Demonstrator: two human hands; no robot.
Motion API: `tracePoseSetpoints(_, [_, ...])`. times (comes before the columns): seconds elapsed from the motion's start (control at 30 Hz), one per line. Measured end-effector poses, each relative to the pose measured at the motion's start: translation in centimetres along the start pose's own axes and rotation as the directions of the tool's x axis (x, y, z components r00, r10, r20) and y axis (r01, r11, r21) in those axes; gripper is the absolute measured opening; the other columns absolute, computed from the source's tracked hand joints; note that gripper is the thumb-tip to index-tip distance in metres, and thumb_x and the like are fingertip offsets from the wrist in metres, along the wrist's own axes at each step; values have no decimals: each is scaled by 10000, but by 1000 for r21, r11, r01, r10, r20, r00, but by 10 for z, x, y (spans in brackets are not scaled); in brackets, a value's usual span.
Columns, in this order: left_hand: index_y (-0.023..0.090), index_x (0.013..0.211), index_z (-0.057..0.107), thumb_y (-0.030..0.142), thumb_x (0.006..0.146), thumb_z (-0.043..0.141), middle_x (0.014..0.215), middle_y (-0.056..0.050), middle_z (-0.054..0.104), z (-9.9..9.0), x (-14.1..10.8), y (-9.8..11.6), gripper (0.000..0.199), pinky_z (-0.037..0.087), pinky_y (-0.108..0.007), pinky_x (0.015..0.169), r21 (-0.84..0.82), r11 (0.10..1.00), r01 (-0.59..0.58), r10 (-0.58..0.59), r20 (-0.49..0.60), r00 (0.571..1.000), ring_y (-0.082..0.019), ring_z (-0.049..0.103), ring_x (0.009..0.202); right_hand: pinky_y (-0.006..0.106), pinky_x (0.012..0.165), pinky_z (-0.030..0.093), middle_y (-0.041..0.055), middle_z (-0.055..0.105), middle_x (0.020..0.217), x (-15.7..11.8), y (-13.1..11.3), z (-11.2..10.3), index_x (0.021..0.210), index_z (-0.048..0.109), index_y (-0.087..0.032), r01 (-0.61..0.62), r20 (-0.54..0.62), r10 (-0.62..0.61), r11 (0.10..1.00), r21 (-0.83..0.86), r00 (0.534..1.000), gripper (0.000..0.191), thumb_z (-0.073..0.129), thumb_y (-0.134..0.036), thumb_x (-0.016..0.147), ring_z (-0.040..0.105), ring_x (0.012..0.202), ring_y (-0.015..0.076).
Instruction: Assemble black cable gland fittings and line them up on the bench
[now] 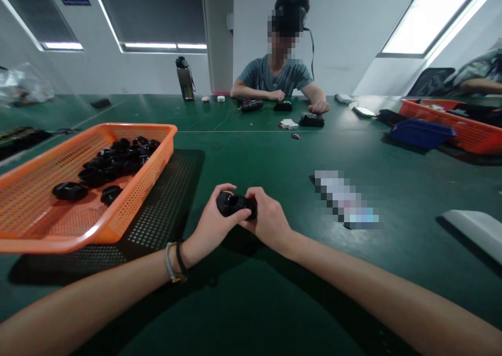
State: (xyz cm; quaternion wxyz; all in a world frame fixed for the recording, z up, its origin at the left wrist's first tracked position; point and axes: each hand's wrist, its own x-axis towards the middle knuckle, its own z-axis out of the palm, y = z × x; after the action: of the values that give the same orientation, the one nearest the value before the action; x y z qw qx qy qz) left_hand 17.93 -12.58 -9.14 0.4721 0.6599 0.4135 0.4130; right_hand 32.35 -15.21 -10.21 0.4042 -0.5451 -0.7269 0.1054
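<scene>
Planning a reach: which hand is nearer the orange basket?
Left. The left hand is right of the orange basket, on the black part's near side; the right hand holds its opposite side, farther away.

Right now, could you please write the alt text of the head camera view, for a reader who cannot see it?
The left hand and right hand hold a small black part between them over a green table. On the left, an orange basket contains more black parts. Across the table sits a person in a grey-blue shirt.
</scene>
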Motion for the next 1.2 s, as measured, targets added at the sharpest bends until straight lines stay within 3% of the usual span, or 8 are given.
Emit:
tracePoseSetpoints(0.1, [206,963,489,267,678,666,952,-14,566,-1,1,0,341,468,-359,891,-26,999,23,-23,-23,999,-196,577,944,331,685,490,71,643,949,1,-2,-1,958,481,-221,64,7,-64,998,5,998,334,677,-233,689,630,827,217])
tracePoseSetpoints(0.23, [205,947,497,271,634,690,952,-10,569,-5,4,2,373,460,-358,901,7,1000,-10,10,-33,999,-197,572,952,355,742,494,66,645,970,5,-2,-3,973,521,-221,27,32,-27,1000,10,999,355,715,-263,680,618,866,221])
tracePoseSetpoints(0.33, [205,969,482,354,653,651,910,-5,542,-7,5,2,388,490,-281,694,-16,1000,23,-23,-20,1000,-160,563,793,383,784,485,76,646,960,7,-3,-4,986,555,-204,28,41,-28,1000,14,999,351,721,-282,687,595,904,234])
tracePoseSetpoints(0.47, [221,1078,447,406,770,380,847,-4,477,-10,8,0,366,363,-211,447,-157,980,120,-113,56,992,-107,460,562,379,782,482,101,642,1002,9,-2,-8,1080,555,-169,-14,72,6,994,110,997,367,658,-290,750,582,928,229])
tracePoseSetpoints(0.67, [204,1144,423,364,733,499,1013,-46,514,-15,15,-2,447,485,-264,678,-28,997,69,-71,-57,996,-154,557,837,348,705,474,100,617,1060,9,0,-8,1199,452,-181,-143,40,138,959,246,990,462,582,-274,766,589,868,203])
tracePoseSetpoints(0.87, [171,982,489,288,616,679,936,-27,596,-14,19,-4,429,491,-353,851,-58,998,34,-41,-124,991,-196,599,911,287,606,457,42,607,933,8,4,-7,1013,426,-209,-204,-16,228,899,388,974,341,604,-315,742,575,746,158])
tracePoseSetpoints(1.07, [170,1117,545,297,625,698,1068,-59,584,-18,22,-8,531,486,-371,882,-71,997,5,-6,-10,1000,-203,590,959,247,527,404,-2,589,857,10,3,-10,1032,490,-217,-196,24,201,917,348,979,294,585,-292,764,469,569,94])
tracePoseSetpoints(1.2, [180,1165,562,353,659,681,1122,-74,528,-21,23,-9,548,493,-376,878,-8,999,-37,37,79,996,-207,571,976,249,557,416,24,606,936,12,4,-13,1064,528,-212,-145,20,147,936,319,989,298,557,-257,771,522,679,122])
